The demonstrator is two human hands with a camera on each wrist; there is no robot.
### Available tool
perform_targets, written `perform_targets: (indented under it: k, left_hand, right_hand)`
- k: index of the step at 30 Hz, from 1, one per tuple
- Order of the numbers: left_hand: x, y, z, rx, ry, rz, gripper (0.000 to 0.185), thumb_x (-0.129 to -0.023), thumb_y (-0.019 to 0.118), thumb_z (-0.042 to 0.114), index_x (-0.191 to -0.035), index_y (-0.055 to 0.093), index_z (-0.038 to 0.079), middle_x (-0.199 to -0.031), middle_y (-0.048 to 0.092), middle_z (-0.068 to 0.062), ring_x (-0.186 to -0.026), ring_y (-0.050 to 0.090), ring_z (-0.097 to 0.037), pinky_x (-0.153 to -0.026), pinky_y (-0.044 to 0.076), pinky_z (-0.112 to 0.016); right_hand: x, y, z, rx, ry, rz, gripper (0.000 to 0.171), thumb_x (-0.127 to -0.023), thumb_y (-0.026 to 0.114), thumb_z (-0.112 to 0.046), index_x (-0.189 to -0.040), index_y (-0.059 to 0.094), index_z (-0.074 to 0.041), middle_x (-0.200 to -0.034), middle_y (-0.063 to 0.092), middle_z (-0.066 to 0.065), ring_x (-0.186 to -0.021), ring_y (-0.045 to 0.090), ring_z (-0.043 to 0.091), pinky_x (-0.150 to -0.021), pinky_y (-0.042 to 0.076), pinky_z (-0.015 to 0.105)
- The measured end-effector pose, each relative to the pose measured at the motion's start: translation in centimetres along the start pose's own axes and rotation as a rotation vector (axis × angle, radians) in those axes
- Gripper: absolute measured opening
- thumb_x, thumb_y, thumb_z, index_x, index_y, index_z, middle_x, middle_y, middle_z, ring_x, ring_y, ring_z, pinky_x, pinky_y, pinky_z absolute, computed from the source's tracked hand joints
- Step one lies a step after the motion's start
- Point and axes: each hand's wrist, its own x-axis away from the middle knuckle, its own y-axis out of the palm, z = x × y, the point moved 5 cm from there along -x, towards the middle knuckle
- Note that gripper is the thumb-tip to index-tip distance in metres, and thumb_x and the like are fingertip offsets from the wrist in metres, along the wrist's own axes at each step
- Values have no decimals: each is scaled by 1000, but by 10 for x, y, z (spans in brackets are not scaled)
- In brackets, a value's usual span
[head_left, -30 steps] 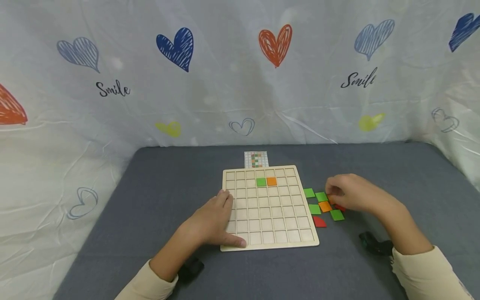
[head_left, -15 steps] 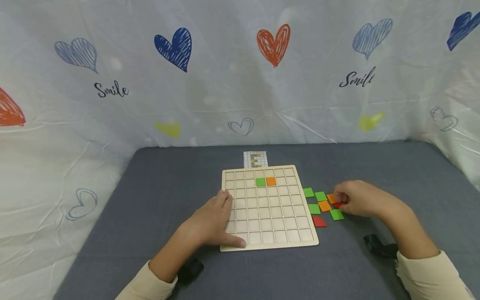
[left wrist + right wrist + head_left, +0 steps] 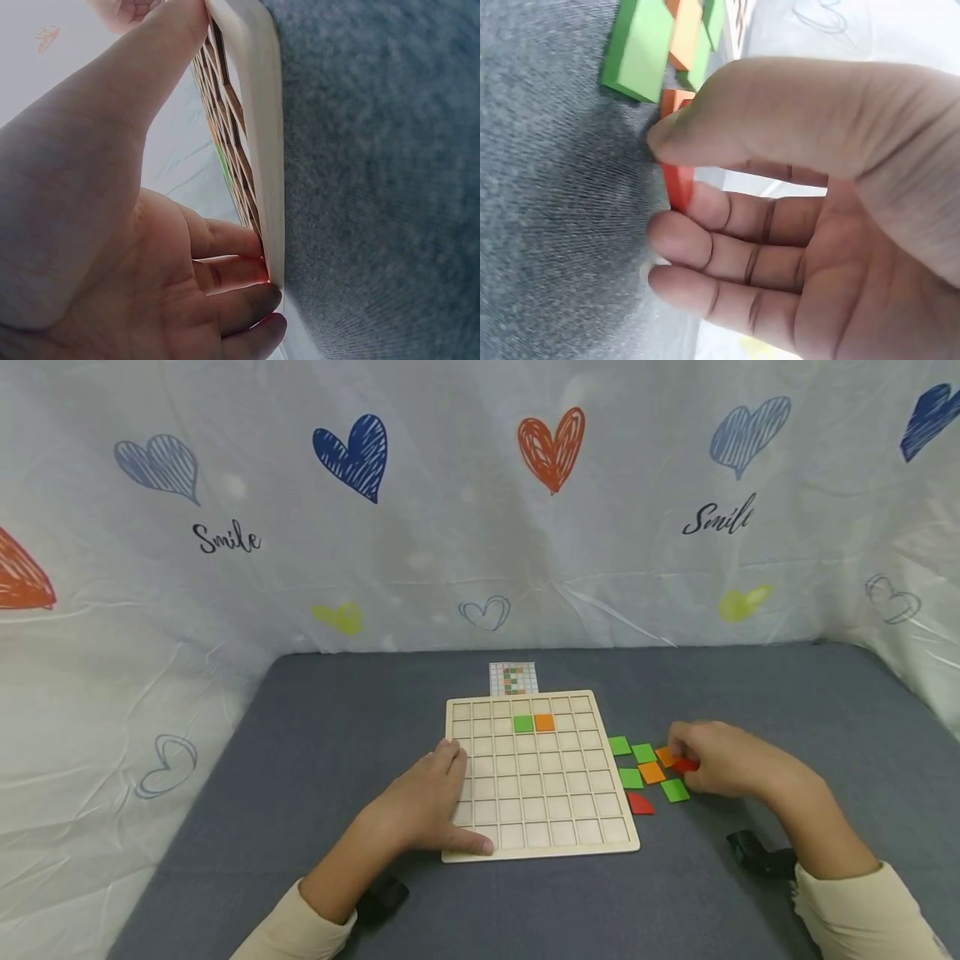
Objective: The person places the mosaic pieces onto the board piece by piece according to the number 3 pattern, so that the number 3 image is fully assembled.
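Head view: right hand (image 3: 723,758) now pinching red tile (image 3: 684,766).

From here my right hand (image 3: 723,758) covers most of the red tile (image 3: 684,766), the pattern card (image 3: 513,677) behind the wooden grid board (image 3: 540,775) is too small to read, and my sleeves run off the head view's bottom edge.

A grey, felt-covered worktop (image 3: 315,760) is backed and flanked by a crinkled white plastic curtain (image 3: 450,527) printed with scribbled blue, orange and yellow hearts and the word "Smile", all under soft, even light.
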Motion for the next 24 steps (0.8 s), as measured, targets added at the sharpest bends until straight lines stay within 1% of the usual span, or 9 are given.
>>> perform_targets:
  k: [4, 9, 15, 19, 24]
  left_hand:
    - [0, 0, 0, -8, -6, -7, 118, -61, 56, 77, -138, 23, -7, -139, 23, -20, -125, 30, -33, -100, 29, -39]
    - [0, 1, 0, -9, -17, -22, 119, -61, 55, 77, -139, 21, -7, -141, 21, -21, -127, 26, -33, -101, 28, -39]
    - [0, -1, 0, -4, -14, -12, 119, -61, 57, 76, -138, 23, -7, -140, 23, -20, -126, 28, -33, -100, 29, -39]
    - [1, -1, 1, 11, -18, -20, 119, -61, 58, 75, -138, 22, -8, -140, 23, -21, -126, 28, -34, -100, 29, -39]
    - [1, -1, 0, 17, -33, -31, 120, -60, 58, 75, -138, 21, -8, -141, 21, -21, -127, 27, -34, -100, 29, -40]
  right_hand:
    - [0, -3, -2, -13, -45, 29, 22, -67, 64, -1, -81, 57, -16, -75, 47, -3, -66, 41, 13, -55, 35, 26]
    - [-4, -5, -8, -37, -97, 46, 23, -68, 59, 2, -80, 59, -17, -77, 46, -2, -69, 41, 13, -55, 37, 26]
    - [-10, -10, -15, -36, -137, 80, 21, -72, 61, -1, -84, 63, -18, -82, 49, -4, -72, 45, 14, -57, 40, 25]
    - [-15, -11, -20, -33, -157, 113, 22, -72, 59, -1, -86, 63, -18, -82, 49, -5, -72, 45, 13, -58, 40, 25]
    - [-25, -11, -29, -22, -165, 153, 17, -76, 61, -5, -86, 63, -19, -80, 50, -8, -72, 46, 10, -61, 41, 26]
